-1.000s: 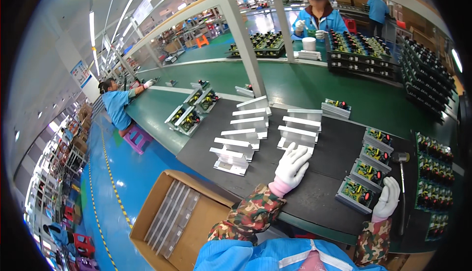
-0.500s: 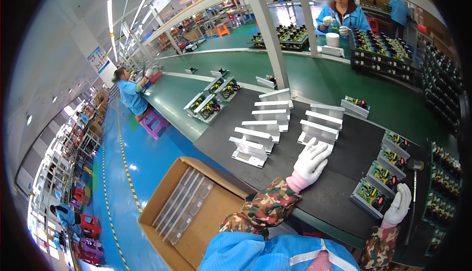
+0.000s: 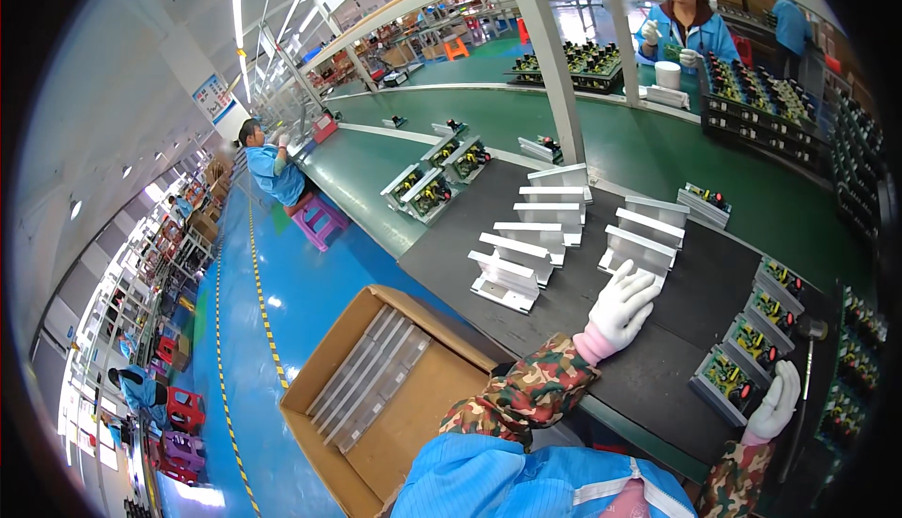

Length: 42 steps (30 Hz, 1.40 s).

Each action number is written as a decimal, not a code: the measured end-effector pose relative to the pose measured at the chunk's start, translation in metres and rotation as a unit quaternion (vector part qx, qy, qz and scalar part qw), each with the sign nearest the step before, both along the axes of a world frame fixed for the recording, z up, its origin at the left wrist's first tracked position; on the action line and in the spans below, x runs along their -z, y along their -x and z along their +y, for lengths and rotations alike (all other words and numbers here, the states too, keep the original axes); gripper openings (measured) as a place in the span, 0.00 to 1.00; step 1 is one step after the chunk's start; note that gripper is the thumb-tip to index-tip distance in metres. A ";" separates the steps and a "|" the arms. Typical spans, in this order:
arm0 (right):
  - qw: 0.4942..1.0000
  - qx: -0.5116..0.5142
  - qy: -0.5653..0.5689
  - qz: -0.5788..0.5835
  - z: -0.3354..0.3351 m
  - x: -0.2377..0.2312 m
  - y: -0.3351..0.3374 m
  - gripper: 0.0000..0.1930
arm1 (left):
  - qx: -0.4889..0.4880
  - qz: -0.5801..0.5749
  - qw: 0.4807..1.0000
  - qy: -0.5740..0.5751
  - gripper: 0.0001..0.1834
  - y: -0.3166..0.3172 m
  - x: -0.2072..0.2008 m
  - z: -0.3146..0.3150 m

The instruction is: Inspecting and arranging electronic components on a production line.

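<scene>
My left hand [image 3: 622, 309], in a white glove, lies with fingers stretched out at the near end of a short row of silver metal brackets [image 3: 640, 247]. Its fingertips reach the closest bracket's lower edge; whether they touch it I cannot tell. My right hand [image 3: 776, 402], also gloved, is open beside the nearest green circuit board on a metal heatsink [image 3: 722, 379]. Its fingers point away from me along that board's right side. Further boards on heatsinks [image 3: 778, 280] line up beyond it. Another row of silver brackets [image 3: 508, 276] stands upright left of my left hand.
A cardboard box [image 3: 455, 379] with metal bars in it stands left of the dark mat [image 3: 564, 349]. A hammer [image 3: 810, 330] lies right of the boards. Stacked board trays [image 3: 756, 133] are at the far right. A co-worker [image 3: 691, 25] sits across the line, beyond a post [image 3: 545, 58].
The whole view has shifted, so everything sits further right in the picture. Both hands keep nearly the same places beside the brackets and boards.
</scene>
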State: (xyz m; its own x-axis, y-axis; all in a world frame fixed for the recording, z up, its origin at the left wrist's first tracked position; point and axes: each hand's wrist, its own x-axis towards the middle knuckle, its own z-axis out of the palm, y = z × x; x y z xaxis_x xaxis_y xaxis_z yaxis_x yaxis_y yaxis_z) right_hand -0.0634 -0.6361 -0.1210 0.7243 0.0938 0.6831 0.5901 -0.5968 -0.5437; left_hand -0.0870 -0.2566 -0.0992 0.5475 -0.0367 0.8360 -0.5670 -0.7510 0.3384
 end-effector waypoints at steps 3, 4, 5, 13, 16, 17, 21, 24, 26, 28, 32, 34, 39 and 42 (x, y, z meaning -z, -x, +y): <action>1.000 -0.004 0.003 -0.005 0.001 0.000 0.000 0.15 | -0.001 -0.001 1.000 0.000 0.18 0.000 0.000 0.001; 1.000 -0.006 0.004 -0.008 0.001 0.000 0.000 0.15 | -0.002 -0.001 1.000 -0.001 0.18 0.000 0.000 0.001; 1.000 -0.008 0.005 -0.010 0.001 0.000 0.000 0.15 | -0.002 -0.002 1.000 -0.001 0.18 0.000 0.000 0.001; 1.000 -0.009 -0.002 -0.004 -0.002 0.003 -0.001 0.15 | 0.001 -0.010 1.000 -0.003 0.19 -0.003 0.003 0.001; 1.000 -0.008 0.001 -0.005 -0.003 0.003 -0.002 0.15 | 0.004 -0.014 1.000 -0.004 0.19 -0.003 0.004 0.001; 1.000 -0.008 0.001 -0.004 -0.003 0.002 -0.001 0.16 | 0.003 -0.012 1.000 -0.003 0.19 -0.003 0.003 0.001; 1.000 -0.010 0.002 0.001 -0.002 0.000 0.000 0.16 | -0.002 -0.004 1.000 0.002 0.19 -0.001 0.001 0.001; 1.000 -0.012 0.005 -0.002 -0.001 -0.001 0.002 0.16 | -0.006 -0.002 1.000 0.004 0.19 0.003 0.000 0.002; 1.000 -0.013 0.007 -0.002 0.001 0.000 0.002 0.16 | -0.007 -0.001 1.000 0.005 0.19 0.006 -0.001 0.004; 1.000 -0.008 0.007 -0.015 0.000 0.003 0.000 0.15 | -0.010 -0.010 1.000 0.003 0.19 0.004 0.000 0.005; 0.999 0.025 -0.020 0.003 0.005 -0.010 0.010 0.14 | -0.015 -0.014 1.000 0.008 0.20 -0.001 -0.009 -0.005; 1.000 0.024 0.004 -0.017 0.020 -0.023 0.011 0.13 | -0.017 -0.001 1.000 0.016 0.20 0.001 -0.010 0.001; 0.997 0.049 0.005 -0.067 0.037 -0.035 0.007 0.10 | -0.013 -0.022 1.000 -0.015 0.20 0.001 -0.015 0.002; 0.995 0.066 -0.019 -0.075 0.027 -0.036 0.009 0.10 | -0.016 0.015 0.999 -0.034 0.15 -0.001 -0.012 -0.006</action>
State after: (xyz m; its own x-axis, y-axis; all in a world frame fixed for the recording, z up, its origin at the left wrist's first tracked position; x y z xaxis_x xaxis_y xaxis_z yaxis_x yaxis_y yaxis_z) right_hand -0.0721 -0.6092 -0.0850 0.6184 -0.0233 0.7855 0.5847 -0.6542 -0.4798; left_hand -0.0864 -0.2624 -0.0875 0.5745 -0.0748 0.8151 -0.5320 -0.7909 0.3025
